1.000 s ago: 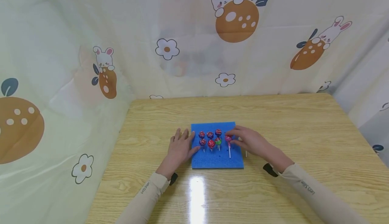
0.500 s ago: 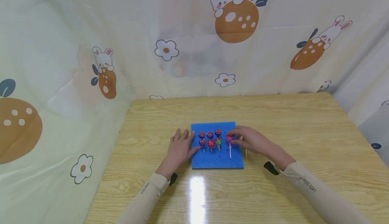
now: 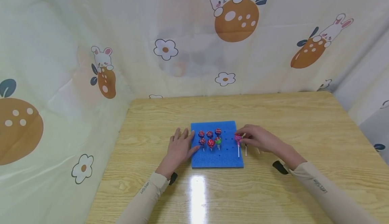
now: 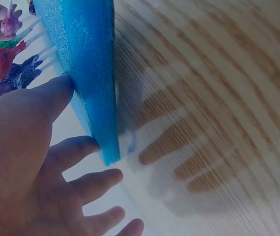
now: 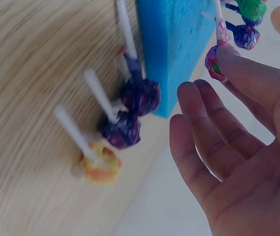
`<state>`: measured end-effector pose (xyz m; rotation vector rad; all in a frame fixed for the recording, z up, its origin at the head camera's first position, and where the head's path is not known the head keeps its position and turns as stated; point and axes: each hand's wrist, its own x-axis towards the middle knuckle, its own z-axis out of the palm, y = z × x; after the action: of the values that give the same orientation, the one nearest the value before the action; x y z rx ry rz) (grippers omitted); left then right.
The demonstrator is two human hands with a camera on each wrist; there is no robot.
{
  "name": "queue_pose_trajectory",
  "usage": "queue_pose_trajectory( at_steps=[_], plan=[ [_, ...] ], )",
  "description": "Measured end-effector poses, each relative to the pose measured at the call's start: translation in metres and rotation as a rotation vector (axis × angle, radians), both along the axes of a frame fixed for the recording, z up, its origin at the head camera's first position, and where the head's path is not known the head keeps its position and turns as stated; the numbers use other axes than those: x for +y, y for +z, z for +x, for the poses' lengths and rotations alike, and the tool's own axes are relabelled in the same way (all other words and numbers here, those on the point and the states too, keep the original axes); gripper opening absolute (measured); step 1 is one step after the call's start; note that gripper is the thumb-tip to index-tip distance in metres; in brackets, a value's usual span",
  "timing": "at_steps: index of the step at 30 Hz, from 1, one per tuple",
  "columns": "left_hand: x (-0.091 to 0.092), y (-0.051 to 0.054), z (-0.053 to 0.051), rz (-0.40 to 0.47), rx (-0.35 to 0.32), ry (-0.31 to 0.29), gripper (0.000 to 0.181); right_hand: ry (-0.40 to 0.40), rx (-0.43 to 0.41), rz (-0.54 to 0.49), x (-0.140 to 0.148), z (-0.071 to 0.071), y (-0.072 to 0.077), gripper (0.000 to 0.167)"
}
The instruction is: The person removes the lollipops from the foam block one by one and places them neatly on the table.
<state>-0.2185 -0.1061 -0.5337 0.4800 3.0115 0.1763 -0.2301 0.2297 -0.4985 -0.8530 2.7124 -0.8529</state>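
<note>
My right hand (image 3: 258,139) pinches a pink-wrapped lollipop (image 3: 238,138) by its head, the white stick pointing down, over the right side of a blue foam board (image 3: 215,161). In the right wrist view, thumb and index finger hold the pink lollipop (image 5: 216,64); the other fingers are spread apart from it. Along the board's left edge lies my left hand (image 3: 179,149), fingers extended, its thumb on the board. Two rows of lollipops stand in the foam, among them a red lollipop (image 3: 211,143) and a green lollipop (image 3: 217,140).
Beside the board's right edge, loose lollipops lie on the wooden table (image 3: 291,122): purple-wrapped ones (image 5: 122,130) and a yellow-orange one (image 5: 100,164). Small holes show in the foam's right half. A printed curtain (image 3: 188,21) hangs behind the table.
My right hand has moved right with the pink lollipop, from over the board's holes toward its right edge. More of the loose sticks show. The left hand stays in place.
</note>
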Motion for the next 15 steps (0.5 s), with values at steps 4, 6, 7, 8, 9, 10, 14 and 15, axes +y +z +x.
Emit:
queue_pose_trajectory(
  at_steps=[4, 6, 7, 8, 9, 10, 14, 15],
  plan=[
    [-0.001, -0.001, -0.001, -0.003, -0.001, 0.001, 0.07, -0.003, 0.0, 0.001, 0.01, 0.0, 0.002, 0.033],
    [-0.001, -0.001, 0.0, -0.006, 0.001, 0.0, 0.07, -0.013, -0.007, 0.002, 0.016, 0.001, 0.004, 0.032],
    [-0.001, -0.001, 0.0, -0.008, 0.0, 0.0, 0.07, -0.015, -0.013, 0.0, 0.019, 0.001, 0.005, 0.032],
    [-0.001, 0.0, 0.0, -0.007, 0.001, -0.001, 0.07, -0.018, -0.017, 0.004, 0.022, 0.001, 0.007, 0.033],
    [0.0, 0.001, 0.0, -0.006, 0.002, 0.0, 0.07, -0.021, -0.02, 0.009, 0.024, 0.001, 0.008, 0.033],
    [0.0, 0.002, 0.001, -0.007, 0.001, 0.0, 0.07, -0.024, -0.022, 0.014, 0.027, 0.001, 0.01, 0.033],
    [0.001, 0.005, 0.001, -0.008, -0.003, 0.003, 0.07, -0.021, -0.038, 0.038, 0.035, 0.002, 0.015, 0.033],
    [0.001, 0.005, 0.001, -0.007, -0.003, 0.004, 0.07, -0.02, -0.043, 0.042, 0.037, 0.002, 0.016, 0.034]
  ],
)
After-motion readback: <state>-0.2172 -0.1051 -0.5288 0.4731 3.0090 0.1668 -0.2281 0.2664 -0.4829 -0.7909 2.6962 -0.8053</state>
